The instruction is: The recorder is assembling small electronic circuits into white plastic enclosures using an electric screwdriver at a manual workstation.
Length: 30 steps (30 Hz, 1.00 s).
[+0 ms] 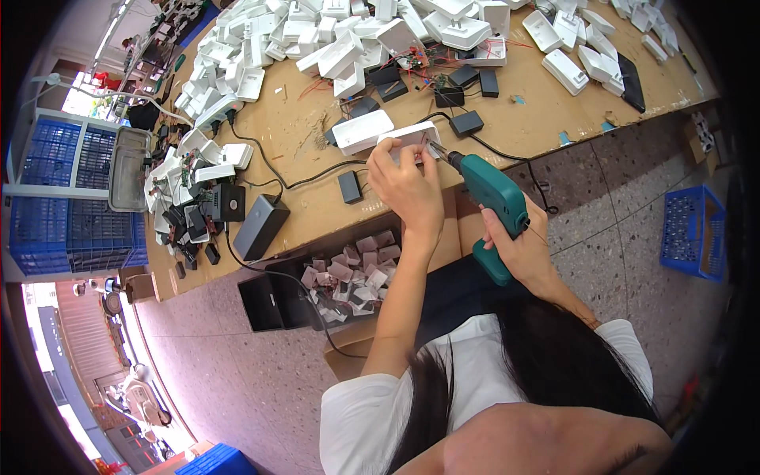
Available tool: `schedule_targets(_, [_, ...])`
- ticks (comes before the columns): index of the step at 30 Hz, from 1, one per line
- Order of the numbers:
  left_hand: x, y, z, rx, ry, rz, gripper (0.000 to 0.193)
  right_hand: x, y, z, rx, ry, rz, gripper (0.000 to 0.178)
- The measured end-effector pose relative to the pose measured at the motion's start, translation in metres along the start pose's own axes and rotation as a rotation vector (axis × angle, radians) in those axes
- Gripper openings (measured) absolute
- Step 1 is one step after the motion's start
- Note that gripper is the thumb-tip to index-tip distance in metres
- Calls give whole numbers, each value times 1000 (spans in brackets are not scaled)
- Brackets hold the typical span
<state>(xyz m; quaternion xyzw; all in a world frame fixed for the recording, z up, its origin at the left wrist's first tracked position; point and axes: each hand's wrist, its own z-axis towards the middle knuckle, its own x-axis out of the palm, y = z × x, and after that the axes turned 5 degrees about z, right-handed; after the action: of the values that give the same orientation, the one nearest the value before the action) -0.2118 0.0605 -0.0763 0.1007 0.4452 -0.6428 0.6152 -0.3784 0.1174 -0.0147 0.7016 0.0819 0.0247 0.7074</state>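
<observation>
My left hand [408, 182] is closed at the near side of a white plastic housing [414, 136], fingers curled against its rim. A thin reddish wire shows by the fingertips, though the exact grip is partly hidden. My right hand [516, 245] wraps round the handle of a green soldering gun [492, 188]. Its narrow metal tip [438, 148] points left into the right end of the housing, near my left fingertips. Just left of this housing lies another open white housing [362, 131]. A small black box [350, 187] rests on the table nearer to me.
White housings [317, 39] are heaped along the back of the brown table [309, 214]. Black modules [467, 123] with wires lie behind my hands. A large black adapter [262, 226] and cords lie left. Below is a bin of small pieces [356, 273]; a blue crate [693, 232] stands right.
</observation>
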Motion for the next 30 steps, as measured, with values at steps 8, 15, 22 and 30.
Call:
schedule_targets(8, [-4,4,1,-5,5,-5,11,5,5,-1,29,-2,8,21])
schedule_targets(15, [-7,8,3,3,8,-3,11,9,7,-3,20,7,0,21])
schedule_targets(22, [-11,7,3,-6,22,-17,11,10,9,-5,27,3,1,21])
schedule_targets(30, [-13,7,2,-10,31,-17,11,7,14,-6,58,7,-6,19])
